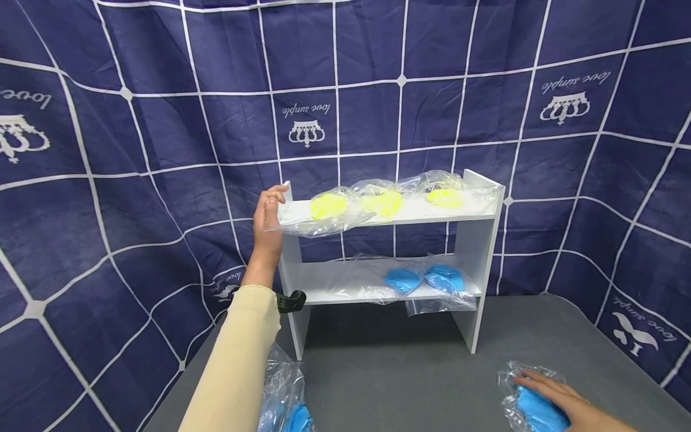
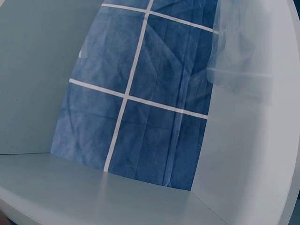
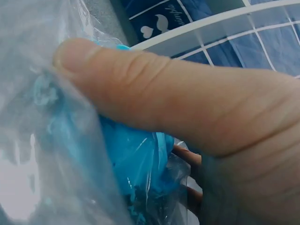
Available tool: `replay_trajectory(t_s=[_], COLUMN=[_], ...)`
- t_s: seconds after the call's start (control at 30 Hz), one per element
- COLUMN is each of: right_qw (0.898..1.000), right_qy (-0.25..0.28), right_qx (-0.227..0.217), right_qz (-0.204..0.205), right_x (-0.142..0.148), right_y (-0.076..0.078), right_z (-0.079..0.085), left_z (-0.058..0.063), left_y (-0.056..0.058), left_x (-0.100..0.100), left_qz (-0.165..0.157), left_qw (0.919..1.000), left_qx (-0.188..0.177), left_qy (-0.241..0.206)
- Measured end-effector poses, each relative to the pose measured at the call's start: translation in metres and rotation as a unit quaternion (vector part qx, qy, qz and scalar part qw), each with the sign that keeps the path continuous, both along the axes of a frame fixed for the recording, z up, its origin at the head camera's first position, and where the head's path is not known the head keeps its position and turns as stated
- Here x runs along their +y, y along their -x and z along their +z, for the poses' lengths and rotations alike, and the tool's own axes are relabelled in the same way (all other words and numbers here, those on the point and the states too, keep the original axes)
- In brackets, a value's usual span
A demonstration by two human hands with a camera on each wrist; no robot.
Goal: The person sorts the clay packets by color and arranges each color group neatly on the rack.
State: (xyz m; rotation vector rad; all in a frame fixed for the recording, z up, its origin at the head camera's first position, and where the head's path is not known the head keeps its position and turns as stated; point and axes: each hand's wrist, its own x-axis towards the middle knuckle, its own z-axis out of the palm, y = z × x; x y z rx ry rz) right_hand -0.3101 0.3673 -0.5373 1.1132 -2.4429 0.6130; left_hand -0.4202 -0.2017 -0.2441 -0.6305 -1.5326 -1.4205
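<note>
My left hand [image 1: 268, 217] grips the top of the left side panel of a white two-tier shelf [image 1: 421, 209], fingers bent over its edge. In the left wrist view the shelf boards [image 2: 243, 154] show, but the hand is almost wholly out of sight. At the lower right, my right hand [image 1: 567, 401] holds a clear plastic bag with a soft blue item [image 1: 540, 414] inside. The right wrist view shows the thumb [image 3: 140, 89] across the blue item [image 3: 133, 150], with fingers on its other side. What the item is cannot be made out.
Bagged yellow items [image 1: 382, 204] lie along the upper shelf. Two bagged blue items [image 1: 402, 279] sit on the lower shelf, towards the right. More bagged blue items [image 1: 298, 417] lie on the grey surface [image 1: 394, 384] by my left sleeve. A blue checked curtain [image 1: 367, 120] hangs behind.
</note>
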Motion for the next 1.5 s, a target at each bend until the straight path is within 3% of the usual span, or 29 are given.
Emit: replay_trajectory(t_s=[0.2,0.4,0.53,0.77,0.8,1.0,1.07,1.23,1.3,1.5], right_qw=[0.997,0.996,0.995,0.993,0.991,0.975,0.973,0.993,0.996,0.995], right_qy=[-0.033,-0.033,-0.031,-0.035,-0.039,-0.054,-0.050,-0.029,-0.023,-0.019], right_qx=[0.015,0.002,-0.051,-0.080,-0.097,-0.203,-0.211,-0.107,-0.079,-0.098], right_qz=[-0.068,-0.082,-0.080,-0.080,-0.079,-0.077,-0.078,-0.043,-0.030,-0.012], right_x=[-0.001,-0.006,-0.009,-0.022,-0.025,-0.046,-0.054,-0.077,-0.086,-0.109], right_y=[-0.001,-0.001,-0.003,-0.003,-0.003,-0.008,-0.012,-0.018,-0.020,-0.029], right_z=[0.002,0.004,0.007,0.017,0.020,0.040,0.047,0.062,0.070,0.097], left_z=[-0.001,-0.001,-0.001,-0.001,0.000,-0.001,-0.003,-0.002,-0.002,-0.003], left_y=[0.003,0.004,0.002,0.004,-0.001,0.001,0.006,0.007,0.007,0.006], left_x=[-0.001,-0.001,0.001,0.000,0.002,0.002,-0.001,-0.002,-0.002,-0.001], left_qz=[-0.002,-0.004,-0.009,-0.002,-0.003,-0.006,-0.004,-0.005,-0.007,-0.005], left_qw=[1.0000,0.9998,0.9998,0.9999,0.9999,0.9999,0.9999,0.9997,0.9997,0.9999], left_qx=[0.008,0.020,0.013,0.011,0.010,0.008,0.015,0.022,0.025,0.010], left_qy=[-0.001,-0.002,-0.007,-0.001,-0.002,-0.003,-0.001,-0.002,-0.004,-0.008])
